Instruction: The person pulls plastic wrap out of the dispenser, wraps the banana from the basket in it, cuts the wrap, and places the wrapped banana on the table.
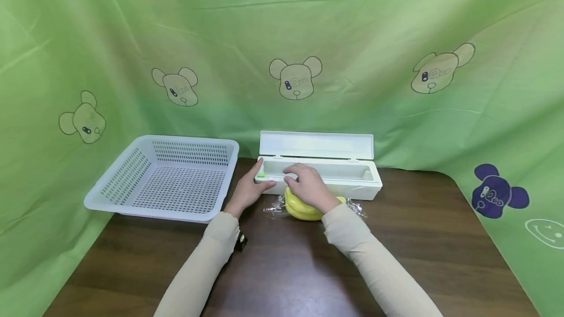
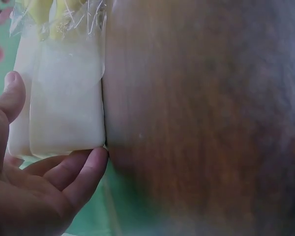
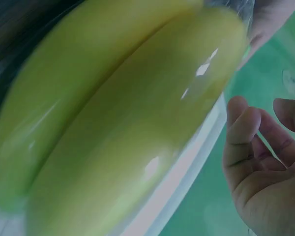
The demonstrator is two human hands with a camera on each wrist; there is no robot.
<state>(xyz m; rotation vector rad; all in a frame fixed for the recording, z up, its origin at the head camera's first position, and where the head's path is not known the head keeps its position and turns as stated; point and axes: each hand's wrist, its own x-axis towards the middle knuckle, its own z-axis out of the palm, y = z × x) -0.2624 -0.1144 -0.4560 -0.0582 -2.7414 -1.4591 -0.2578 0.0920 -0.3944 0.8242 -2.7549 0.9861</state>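
A long white box (image 1: 354, 191), which looks like a cling film dispenser, stands with its lid (image 1: 316, 145) raised. A small light green piece shows at its left end. My left hand (image 1: 246, 192) is at that end, fingers against the box's end and thumb spread toward the front. Before the box lie yellow bananas (image 1: 304, 209) wrapped in clear film (image 1: 356, 208), seen close up in the right wrist view. Over them and the box's front edge hovers my right hand (image 1: 308, 187), its fingers loosely bent with nothing between them.
At the left of the brown table (image 1: 282, 268) stands a white slotted plastic basket (image 1: 160, 213). A small black object (image 1: 241, 241) lies beside the left sleeve. A green curtain (image 1: 352, 28) with bear prints hangs behind and at the sides.
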